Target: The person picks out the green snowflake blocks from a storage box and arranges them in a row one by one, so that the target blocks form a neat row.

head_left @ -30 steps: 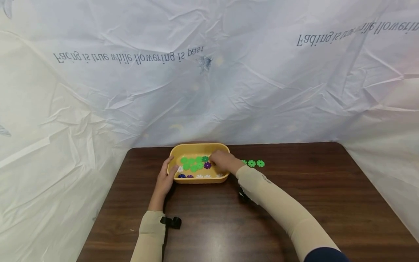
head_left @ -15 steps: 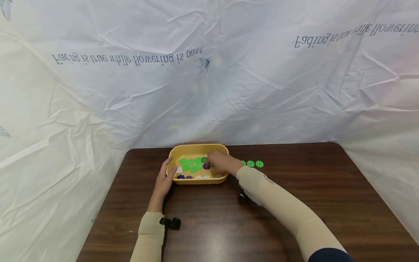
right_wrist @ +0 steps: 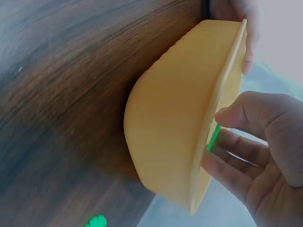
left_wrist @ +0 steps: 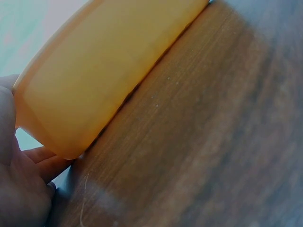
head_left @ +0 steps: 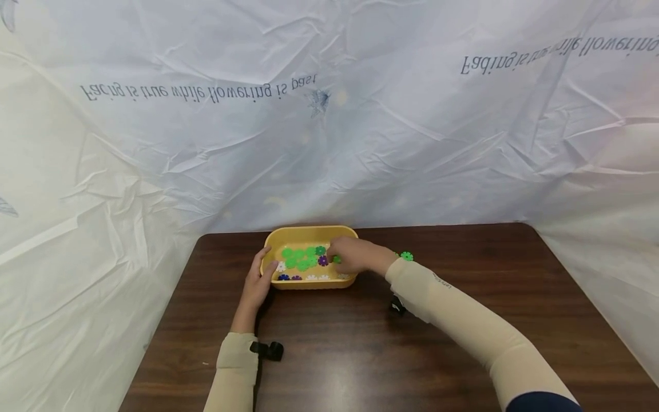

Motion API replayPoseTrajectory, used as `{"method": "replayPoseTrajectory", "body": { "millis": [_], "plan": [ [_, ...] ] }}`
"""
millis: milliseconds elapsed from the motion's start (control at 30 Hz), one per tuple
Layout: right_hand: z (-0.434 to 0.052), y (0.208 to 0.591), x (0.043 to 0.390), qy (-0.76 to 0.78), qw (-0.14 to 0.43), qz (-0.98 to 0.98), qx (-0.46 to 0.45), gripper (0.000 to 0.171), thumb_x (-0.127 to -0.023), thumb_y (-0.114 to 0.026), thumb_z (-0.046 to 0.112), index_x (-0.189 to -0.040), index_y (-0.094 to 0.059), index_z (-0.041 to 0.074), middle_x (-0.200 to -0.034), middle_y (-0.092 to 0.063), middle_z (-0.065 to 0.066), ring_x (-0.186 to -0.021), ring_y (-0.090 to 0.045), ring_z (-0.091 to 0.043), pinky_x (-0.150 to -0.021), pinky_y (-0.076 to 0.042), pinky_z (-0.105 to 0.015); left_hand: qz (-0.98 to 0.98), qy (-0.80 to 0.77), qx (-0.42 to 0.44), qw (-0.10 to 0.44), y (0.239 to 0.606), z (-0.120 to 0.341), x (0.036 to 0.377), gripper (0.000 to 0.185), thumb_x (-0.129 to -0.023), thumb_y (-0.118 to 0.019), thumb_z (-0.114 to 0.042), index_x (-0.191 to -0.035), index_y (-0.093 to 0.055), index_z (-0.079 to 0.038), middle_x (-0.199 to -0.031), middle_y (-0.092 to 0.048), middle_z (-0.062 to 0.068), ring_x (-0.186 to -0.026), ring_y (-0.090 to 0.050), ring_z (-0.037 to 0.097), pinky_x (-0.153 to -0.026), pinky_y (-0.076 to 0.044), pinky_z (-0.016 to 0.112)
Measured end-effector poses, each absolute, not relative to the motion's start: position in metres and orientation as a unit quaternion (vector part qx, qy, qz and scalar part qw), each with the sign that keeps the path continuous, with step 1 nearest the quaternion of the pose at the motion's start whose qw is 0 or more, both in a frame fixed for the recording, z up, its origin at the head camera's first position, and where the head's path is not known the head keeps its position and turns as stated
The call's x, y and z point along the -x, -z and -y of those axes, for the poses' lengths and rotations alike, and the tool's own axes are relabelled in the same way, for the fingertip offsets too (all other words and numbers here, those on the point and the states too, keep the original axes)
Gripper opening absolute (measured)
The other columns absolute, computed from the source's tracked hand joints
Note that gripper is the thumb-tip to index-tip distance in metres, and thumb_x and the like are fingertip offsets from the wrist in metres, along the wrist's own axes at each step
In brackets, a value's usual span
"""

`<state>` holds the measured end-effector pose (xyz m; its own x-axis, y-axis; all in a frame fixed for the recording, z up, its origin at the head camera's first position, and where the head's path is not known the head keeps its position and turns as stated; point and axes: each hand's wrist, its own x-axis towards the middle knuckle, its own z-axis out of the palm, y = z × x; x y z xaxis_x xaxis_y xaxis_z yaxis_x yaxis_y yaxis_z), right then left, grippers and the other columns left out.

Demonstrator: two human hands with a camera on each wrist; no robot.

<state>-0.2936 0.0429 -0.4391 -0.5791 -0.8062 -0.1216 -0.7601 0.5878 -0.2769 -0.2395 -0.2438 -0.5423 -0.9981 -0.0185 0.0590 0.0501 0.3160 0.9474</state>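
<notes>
A yellow plastic basin (head_left: pixel 309 284) holds flower-shaped plastic discs in light green (head_left: pixel 300 258), dark green, purple (head_left: pixel 322 261), blue and white. My left hand (head_left: pixel 259 276) grips the basin's left end, thumb over the rim and fingers along the outside; the left wrist view shows fingers (left_wrist: pixel 49 163) at its lower corner. Over the basin's right side, my right hand (head_left: pixel 352 254) pinches a green flower disc (right_wrist: pixel 214 138), seen edge-on between thumb and fingertips at the rim in the right wrist view. The head view shows part of that disc below the fingers.
Green discs (head_left: pixel 407 256) lie on the dark wooden table (head_left: pixel 329 343) right of the basin, partly covered by the right forearm. A pale printed cloth (head_left: pixel 329 143) hangs directly behind the table's back edge.
My right hand has drawn slightly right and back, with a green disc now showing in its fingers. The right forearm now covers more of the discs on the table. The left hand keeps its grip.
</notes>
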Motion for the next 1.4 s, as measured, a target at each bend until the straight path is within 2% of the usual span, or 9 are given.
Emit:
{"method": "replayPoseTrajectory", "body": {
  "millis": [100,333,567,700,1000,1200,1400],
  "plan": [
    [-0.048,0.435,0.292,0.091,0.118,-0.881,0.449,0.022,-0.091,-0.065,0.011,-0.111,-0.074,0.006,-0.106,-0.065,-0.005,-0.097,-0.061,-0.020,-0.083,-0.052,-0.035,0.813,0.581,0.008,0.037,0.546,0.244,0.241,0.052,-0.104,-0.050,-0.035,-0.153,-0.033,-0.027,-0.160,-0.025,0.007,-0.146,-0.025,0.033,-0.112,-0.023,0.061],
    [-0.058,0.425,0.295,0.082,0.124,-0.889,0.432,0.021,-0.090,-0.067,0.012,-0.109,-0.074,0.006,-0.104,-0.065,-0.004,-0.092,-0.059,-0.017,-0.080,-0.051,-0.034,0.811,0.583,0.012,0.044,0.547,0.244,0.242,0.052,-0.104,-0.050,-0.035,-0.152,-0.034,-0.026,-0.160,-0.026,0.009,-0.145,-0.026,0.034,-0.111,-0.024,0.062],
    [-0.069,0.413,0.298,0.085,0.115,-0.899,0.415,0.019,-0.090,-0.068,0.012,-0.108,-0.074,0.009,-0.106,-0.065,-0.004,-0.098,-0.061,-0.020,-0.083,-0.051,-0.036,0.814,0.579,0.003,0.039,0.546,0.244,0.241,0.052,-0.103,-0.050,-0.038,-0.152,-0.034,-0.029,-0.159,-0.027,0.008,-0.142,-0.031,0.034,-0.110,-0.026,0.061],
    [-0.079,0.409,0.299,0.094,0.112,-0.902,0.406,0.021,-0.089,-0.067,0.009,-0.109,-0.073,0.007,-0.109,-0.066,-0.006,-0.101,-0.062,-0.024,-0.084,-0.052,-0.038,0.813,0.580,0.004,0.043,0.546,0.245,0.240,0.052,-0.103,-0.051,-0.037,-0.152,-0.035,-0.028,-0.159,-0.027,0.008,-0.143,-0.029,0.034,-0.111,-0.025,0.062],
    [-0.114,0.407,0.305,0.128,0.112,-0.908,0.384,0.022,-0.089,-0.065,0.005,-0.109,-0.073,0.007,-0.106,-0.064,-0.005,-0.096,-0.059,-0.022,-0.079,-0.052,-0.038,0.811,0.583,0.002,0.047,0.546,0.242,0.241,0.052,-0.103,-0.051,-0.036,-0.152,-0.036,-0.026,-0.158,-0.030,0.009,-0.142,-0.030,0.034,-0.111,-0.025,0.061],
    [-0.138,0.412,0.306,0.134,0.094,-0.912,0.376,0.021,-0.088,-0.066,0.006,-0.108,-0.072,0.006,-0.109,-0.065,-0.009,-0.102,-0.061,-0.029,-0.082,-0.053,-0.042,0.812,0.582,0.002,0.040,0.545,0.241,0.242,0.051,-0.103,-0.051,-0.039,-0.151,-0.036,-0.030,-0.158,-0.030,0.008,-0.142,-0.031,0.033,-0.111,-0.026,0.060],
    [-0.150,0.417,0.307,0.132,0.092,-0.917,0.365,0.019,-0.087,-0.067,0.004,-0.104,-0.072,0.007,-0.103,-0.062,-0.009,-0.093,-0.058,-0.026,-0.077,-0.051,-0.039,0.807,0.590,-0.004,0.017,0.519,0.238,0.231,0.056,-0.103,-0.051,-0.033,-0.154,-0.033,-0.017,-0.159,-0.026,0.014,-0.144,-0.027,0.035,-0.113,-0.024,0.059]
  ]
}}
